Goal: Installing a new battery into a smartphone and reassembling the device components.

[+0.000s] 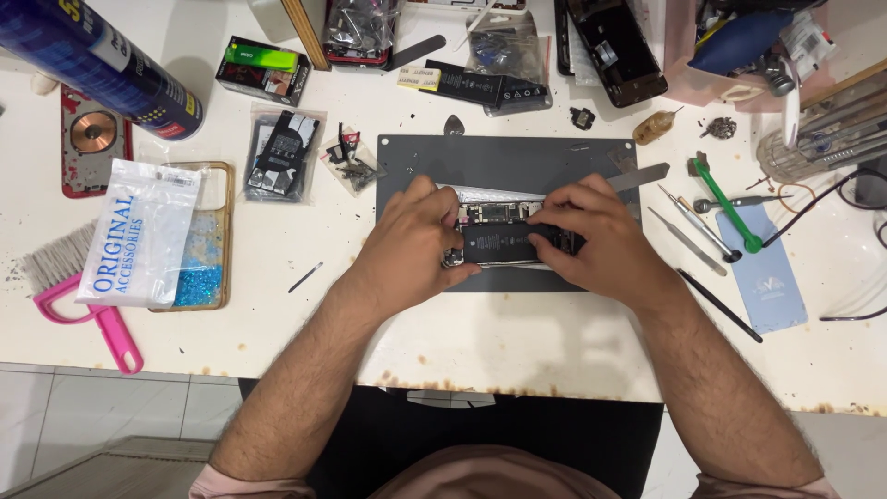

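A person's left hand (411, 242) and right hand (591, 236) both grip an opened phone (506, 233) lying on a grey mat (499, 157) on a white workbench (517, 342), fingers curled over its edges and thumbs pressed on the dark battery inside. Just right of the right hand lie a metal pry blade (639, 176), tweezers (686, 239) and a green-handled tool (728, 209). Left of the left hand sit small bags of parts (282, 152), a phone case (205, 242) under a white packet (139, 231), and a pink brush (85, 296).
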